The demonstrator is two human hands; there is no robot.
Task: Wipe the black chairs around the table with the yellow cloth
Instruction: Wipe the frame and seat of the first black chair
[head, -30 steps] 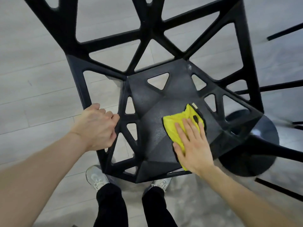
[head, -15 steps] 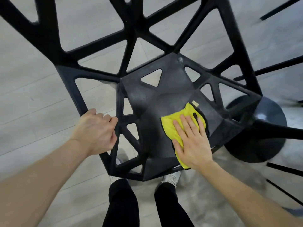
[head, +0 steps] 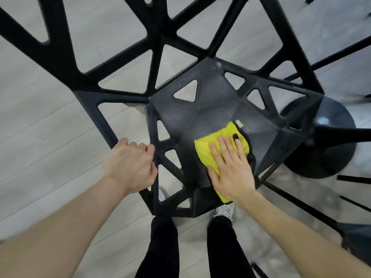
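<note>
A black chair (head: 196, 115) with triangular cut-outs fills the view from above, its lattice back at the top. The folded yellow cloth (head: 218, 143) lies on the right front part of the seat. My right hand (head: 230, 167) presses flat on the cloth with straight fingers, covering its lower half. My left hand (head: 132, 163) grips the chair's left side frame, its fingers curled round the bar.
A round black table base (head: 329, 141) stands on the floor right of the chair. Thin black legs of other furniture (head: 353, 179) cross the right edge. My legs and shoes (head: 224, 209) stand just below the seat's front edge. Light wood floor lies to the left.
The view has dropped closer to the chair. My right hand and the cloth have slid slightly toward the front of the seat. My left hand keeps its grip on the frame.
</note>
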